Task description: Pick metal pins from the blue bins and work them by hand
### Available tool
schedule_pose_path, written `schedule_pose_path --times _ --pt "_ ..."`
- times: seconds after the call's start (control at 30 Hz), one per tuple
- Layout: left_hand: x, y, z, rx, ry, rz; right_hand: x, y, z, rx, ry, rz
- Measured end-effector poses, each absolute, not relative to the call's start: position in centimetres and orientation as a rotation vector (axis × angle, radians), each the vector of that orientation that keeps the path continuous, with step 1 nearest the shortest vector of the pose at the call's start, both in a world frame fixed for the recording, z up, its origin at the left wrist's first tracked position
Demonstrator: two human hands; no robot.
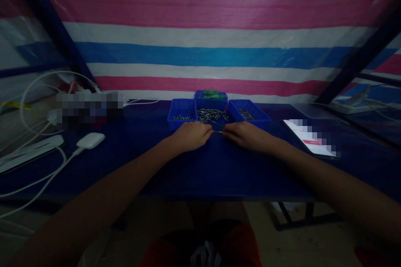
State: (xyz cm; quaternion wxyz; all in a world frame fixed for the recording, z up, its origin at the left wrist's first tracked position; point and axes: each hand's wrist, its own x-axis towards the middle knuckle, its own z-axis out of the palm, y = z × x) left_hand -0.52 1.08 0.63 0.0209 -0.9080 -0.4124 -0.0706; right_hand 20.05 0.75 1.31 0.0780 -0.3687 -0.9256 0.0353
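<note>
Both my hands rest on the dark blue table (pixel 200 171) just in front of several blue trays. My left hand (pixel 191 135) is closed, fingertips pinched toward the middle. My right hand (pixel 246 134) is also closed in a pinch. Between the two sets of fingertips runs a thin metal pin (pixel 218 132), held at both ends. The middle tray (pixel 213 117) holds a heap of small metal pins. The left tray (pixel 180 117) and the right tray (pixel 249 114) hold fewer of them. A smaller tray (pixel 211 94) behind holds green parts.
White cables and a white charger (pixel 90 140) lie at the left of the table, with a power strip (pixel 29 152) nearer the edge. A tablet or phone with a lit screen (pixel 308 139) lies at the right. A striped tarp (pixel 200 29) hangs behind.
</note>
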Motion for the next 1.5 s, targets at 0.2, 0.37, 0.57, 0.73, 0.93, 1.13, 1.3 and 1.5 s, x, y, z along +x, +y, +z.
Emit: schedule_pose_path --times 0.2,0.37,0.57,0.73,0.93,1.13,1.3,1.5 --pt "-0.56 1.04 0.7 -2.788 -1.277 -0.249 20.12 0.79 1.22 -1.105 -2.767 0.097" --pt "-0.52 1.03 0.6 -2.78 -1.271 -0.226 20.16 0.82 1.19 -1.087 -2.764 0.108" --pt "-0.56 1.2 0.38 -2.792 -1.26 -0.207 20.16 0.87 1.14 -1.086 -2.767 0.111" --pt "-0.46 1.14 0.45 -2.782 -1.257 -0.18 20.26 0.93 1.07 -1.082 -2.775 0.09" --pt "-0.43 1.14 0.54 -2.776 -1.28 -0.161 20.17 0.87 1.12 -1.071 -2.768 0.104" --pt "-0.39 1.1 0.57 -2.788 -1.283 -0.177 20.19 0.73 1.18 -1.075 -2.767 0.114" --pt "-0.32 1.03 0.59 -2.817 -1.268 -0.194 20.33 0.86 1.12 -1.114 -2.76 0.093" --pt "-0.4 0.93 0.69 -2.843 -1.269 -0.181 20.25 0.94 1.04 -1.128 -2.759 0.052"
